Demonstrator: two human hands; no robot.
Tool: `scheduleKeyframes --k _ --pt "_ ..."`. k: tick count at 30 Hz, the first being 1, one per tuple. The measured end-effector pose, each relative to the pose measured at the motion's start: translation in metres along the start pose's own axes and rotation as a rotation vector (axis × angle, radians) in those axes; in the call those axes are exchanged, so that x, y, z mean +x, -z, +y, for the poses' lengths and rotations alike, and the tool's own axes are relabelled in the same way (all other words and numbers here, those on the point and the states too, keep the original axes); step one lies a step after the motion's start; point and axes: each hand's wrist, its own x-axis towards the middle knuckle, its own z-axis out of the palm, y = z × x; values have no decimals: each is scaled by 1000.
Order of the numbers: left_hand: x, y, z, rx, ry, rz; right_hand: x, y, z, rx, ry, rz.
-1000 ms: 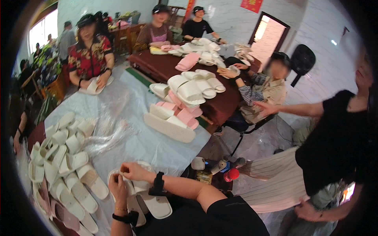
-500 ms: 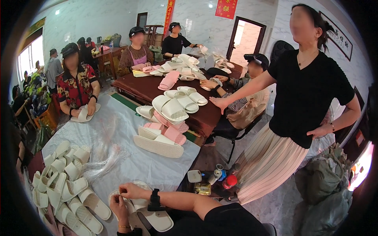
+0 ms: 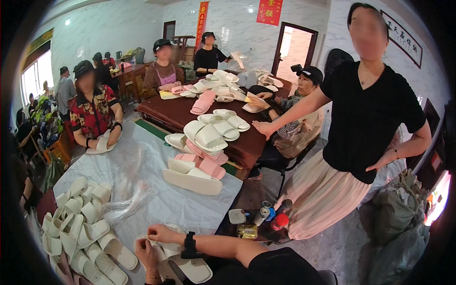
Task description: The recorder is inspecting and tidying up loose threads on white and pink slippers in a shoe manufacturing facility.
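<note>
At the near edge of the table, both hands work on a white slipper (image 3: 190, 266) that lies on the clear plastic sheet (image 3: 142, 175), its sole running off to the near right; the right hand (image 3: 161, 234) comes in from the right with a black wrist band, its fingers curled and pinching the slipper's strap at the top; the left hand (image 3: 145, 254) sits just near-left of it, fingers bent onto the same strap, though whether they pinch or only press I cannot tell; to the left, touching in rows, lies a heap of white slippers (image 3: 78, 223) that fills the near-left corner up to the table's edge; between that heap and the stack of white and pink slippers (image 3: 194, 173) at the right edge, the plastic sheet lies bare across the middle of the table and out to the far left, where a person in a flowered shirt (image 3: 95, 111) holds another slipper; just past the right edge stands a low stool (image 3: 256, 223) crowded with small bottles and a tin; beyond it a person in a black top and pale pleated skirt (image 3: 365, 137) stands leaning a hand on the dark wooden table (image 3: 175, 111), which bears more slippers; the floor between stool and skirt is narrow.
</note>
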Motion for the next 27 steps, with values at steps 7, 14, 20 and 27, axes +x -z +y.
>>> scheduleKeyframes --k 7,14,20,27 --pt "-3 4 2 121 -135 40 4 1 6 -51 -74 -134" --pt "-3 3 18 238 -231 18 -1 0 8 -39 -128 -203" --pt "-2 1 14 312 -265 -9 0 -8 16 -131 -92 -133" --pt "-1 2 7 295 -172 -98 6 -13 18 -117 -61 59"
